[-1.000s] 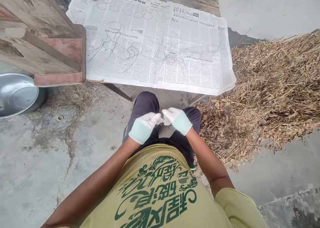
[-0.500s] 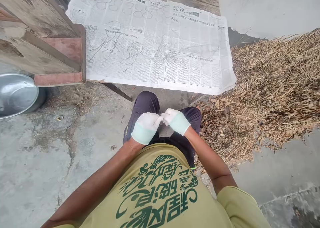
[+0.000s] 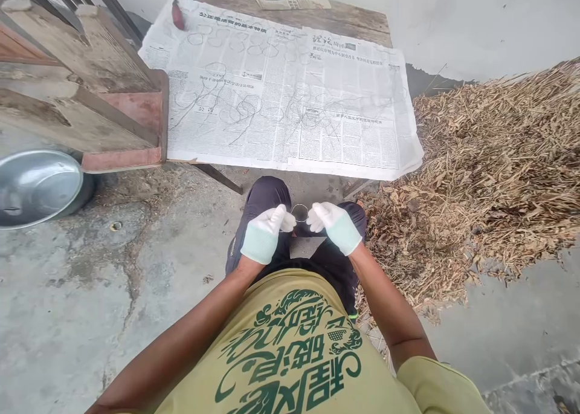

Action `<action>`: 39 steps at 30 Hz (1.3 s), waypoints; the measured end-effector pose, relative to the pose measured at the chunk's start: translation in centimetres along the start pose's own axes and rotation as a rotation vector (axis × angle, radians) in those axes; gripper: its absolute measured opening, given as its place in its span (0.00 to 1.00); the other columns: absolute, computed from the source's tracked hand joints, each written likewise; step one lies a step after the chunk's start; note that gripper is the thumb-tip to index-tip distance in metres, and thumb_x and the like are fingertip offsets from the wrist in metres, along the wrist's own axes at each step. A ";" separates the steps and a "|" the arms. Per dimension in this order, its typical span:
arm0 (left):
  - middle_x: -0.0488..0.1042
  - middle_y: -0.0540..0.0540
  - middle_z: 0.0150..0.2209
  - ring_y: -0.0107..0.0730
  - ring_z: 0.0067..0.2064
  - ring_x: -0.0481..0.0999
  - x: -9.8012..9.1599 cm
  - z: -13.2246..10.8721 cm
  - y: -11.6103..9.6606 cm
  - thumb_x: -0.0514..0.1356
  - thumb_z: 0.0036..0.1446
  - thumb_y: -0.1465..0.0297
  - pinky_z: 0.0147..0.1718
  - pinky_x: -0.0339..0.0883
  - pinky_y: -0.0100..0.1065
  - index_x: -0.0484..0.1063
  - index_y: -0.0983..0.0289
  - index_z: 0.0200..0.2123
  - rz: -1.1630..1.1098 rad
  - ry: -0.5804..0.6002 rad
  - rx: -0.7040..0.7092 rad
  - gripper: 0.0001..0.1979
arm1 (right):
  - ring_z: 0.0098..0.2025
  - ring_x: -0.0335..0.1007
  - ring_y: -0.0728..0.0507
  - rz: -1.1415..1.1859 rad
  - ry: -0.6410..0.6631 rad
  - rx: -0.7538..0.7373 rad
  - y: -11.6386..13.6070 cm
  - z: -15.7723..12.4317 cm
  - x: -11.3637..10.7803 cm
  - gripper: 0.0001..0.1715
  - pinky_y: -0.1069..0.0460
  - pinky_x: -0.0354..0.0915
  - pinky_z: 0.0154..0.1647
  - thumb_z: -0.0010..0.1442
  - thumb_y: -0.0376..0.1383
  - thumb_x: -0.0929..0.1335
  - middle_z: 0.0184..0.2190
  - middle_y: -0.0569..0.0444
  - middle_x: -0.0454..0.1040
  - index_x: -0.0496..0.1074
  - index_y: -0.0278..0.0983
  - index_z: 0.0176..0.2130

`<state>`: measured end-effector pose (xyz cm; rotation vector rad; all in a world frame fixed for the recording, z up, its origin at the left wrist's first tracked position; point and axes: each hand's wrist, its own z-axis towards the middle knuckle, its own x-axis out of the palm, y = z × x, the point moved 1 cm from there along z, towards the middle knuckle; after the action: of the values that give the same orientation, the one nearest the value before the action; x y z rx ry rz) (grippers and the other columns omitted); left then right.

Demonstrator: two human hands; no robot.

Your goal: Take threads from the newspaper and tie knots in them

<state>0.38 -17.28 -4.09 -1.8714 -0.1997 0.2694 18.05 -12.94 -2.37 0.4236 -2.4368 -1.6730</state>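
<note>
Both hands wear white gloves with pale green cuffs, held above my lap. A thin ring (image 3: 299, 205), apparently of wire, spans the gap between them. My left hand (image 3: 268, 225) pinches its left side, fingers closed. On the opposite side, my right hand (image 3: 331, 219) has its fingertips closed at the ring's edge. Newspaper sheets (image 3: 348, 145) cover the table in front of me. Several similar rings (image 3: 196, 38) lie in rows on the upper part of the paper, with looser coils and strands (image 3: 247, 107) below them.
A red-handled tool (image 3: 178, 19) rests at the paper's far left corner. Wooden furniture (image 3: 122, 158) with upright pieces stands against the table's left side. A metal basin (image 3: 40, 181) sits on the floor at left. Dry stalks (image 3: 489, 178) are heaped at right.
My hands have moved apart from touching each other, and the ring now shows between them. The view has tilted up slightly, bringing more of the table's far side into sight.
</note>
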 end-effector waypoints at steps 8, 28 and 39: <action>0.81 0.56 0.29 0.33 0.30 0.78 0.5 -0.4 -0.5 0.56 0.64 0.49 0.35 0.72 0.34 0.79 0.63 0.29 -0.001 -0.028 0.027 0.26 | 0.23 0.71 0.51 -0.027 0.005 0.009 0.9 -0.6 2.5 0.16 0.56 0.67 0.26 0.65 0.42 0.67 0.25 0.54 0.77 0.74 0.35 0.30; 0.74 0.52 0.18 0.29 0.21 0.70 -2.1 -0.2 -1.3 0.58 0.59 0.47 0.25 0.66 0.31 0.76 0.61 0.24 0.234 0.174 0.028 0.25 | 0.19 0.68 0.51 -0.136 -0.001 0.005 1.9 1.4 2.2 0.17 0.56 0.64 0.23 0.65 0.42 0.66 0.20 0.56 0.74 0.74 0.35 0.29; 0.69 0.49 0.17 0.29 0.20 0.67 -0.8 -0.3 -1.7 0.56 0.62 0.51 0.22 0.64 0.30 0.73 0.60 0.22 0.131 0.029 0.052 0.23 | 0.22 0.69 0.51 -0.103 0.040 0.078 1.9 -0.2 4.3 0.11 0.57 0.65 0.25 0.61 0.35 0.67 0.23 0.56 0.76 0.72 0.36 0.27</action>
<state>-0.34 -17.26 -2.34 -1.8381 -0.0497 0.3344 13.79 -13.84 -0.61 0.5974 -2.4964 -1.5953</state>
